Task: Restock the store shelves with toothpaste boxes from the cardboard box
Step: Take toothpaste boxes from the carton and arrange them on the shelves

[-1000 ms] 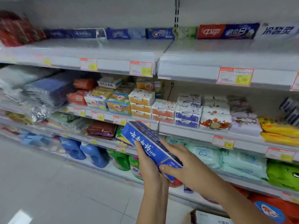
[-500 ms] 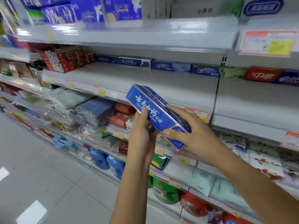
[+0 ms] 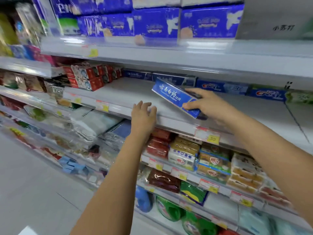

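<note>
My right hand (image 3: 205,103) grips the near end of a long blue toothpaste box (image 3: 171,94) with white lettering, held tilted over the white shelf (image 3: 118,94). Its far end points up and left toward a row of blue toothpaste boxes (image 3: 171,78) lined along the shelf's back. My left hand (image 3: 144,116) is off the box, fingers spread, hovering at the shelf's front edge just left of it. The cardboard box is out of view.
Crest boxes (image 3: 265,94) and a green box (image 3: 299,97) continue the back row to the right. Red boxes (image 3: 88,78) stand at the shelf's left end. Blue packs (image 3: 155,22) fill the shelf above; soap boxes (image 3: 213,161) and bagged goods (image 3: 94,122) lie below.
Both hands carried the box up from waist height to the toothpaste shelf. My left hand has let go of it, and only the right hand holds it now.
</note>
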Available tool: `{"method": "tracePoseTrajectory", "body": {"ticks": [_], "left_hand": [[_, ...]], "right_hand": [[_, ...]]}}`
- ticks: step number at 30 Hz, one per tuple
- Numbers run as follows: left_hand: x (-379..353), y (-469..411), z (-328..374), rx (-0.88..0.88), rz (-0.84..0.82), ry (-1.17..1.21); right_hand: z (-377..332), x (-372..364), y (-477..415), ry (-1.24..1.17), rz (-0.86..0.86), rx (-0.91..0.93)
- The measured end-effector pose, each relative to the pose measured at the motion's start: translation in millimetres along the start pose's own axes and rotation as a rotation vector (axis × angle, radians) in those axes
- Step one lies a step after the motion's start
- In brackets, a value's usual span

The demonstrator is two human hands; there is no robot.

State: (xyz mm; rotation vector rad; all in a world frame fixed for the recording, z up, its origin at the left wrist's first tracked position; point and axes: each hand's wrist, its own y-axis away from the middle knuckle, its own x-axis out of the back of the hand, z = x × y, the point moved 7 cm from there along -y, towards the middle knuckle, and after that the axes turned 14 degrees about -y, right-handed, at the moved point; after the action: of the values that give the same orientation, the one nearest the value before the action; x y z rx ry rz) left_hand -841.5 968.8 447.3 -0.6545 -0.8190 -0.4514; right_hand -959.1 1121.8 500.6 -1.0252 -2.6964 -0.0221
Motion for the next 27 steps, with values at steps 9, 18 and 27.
{"method": "tracePoseTrajectory", "body": {"ticks": [9, 18, 27], "left_hand": [[5, -50, -81, -0.074, 0.076, -0.188], [28, -117, -165, -0.045, 0.101, -0.339], [31, -146, -165, -0.301, 0.186, -0.333]], "right_hand": [[8, -63, -105, 0.341, -0.068, -0.013], [24, -120, -213, 0.882, -0.19, 0.061], [13, -153, -266, 0.909, -0.105, 0.28]]}}
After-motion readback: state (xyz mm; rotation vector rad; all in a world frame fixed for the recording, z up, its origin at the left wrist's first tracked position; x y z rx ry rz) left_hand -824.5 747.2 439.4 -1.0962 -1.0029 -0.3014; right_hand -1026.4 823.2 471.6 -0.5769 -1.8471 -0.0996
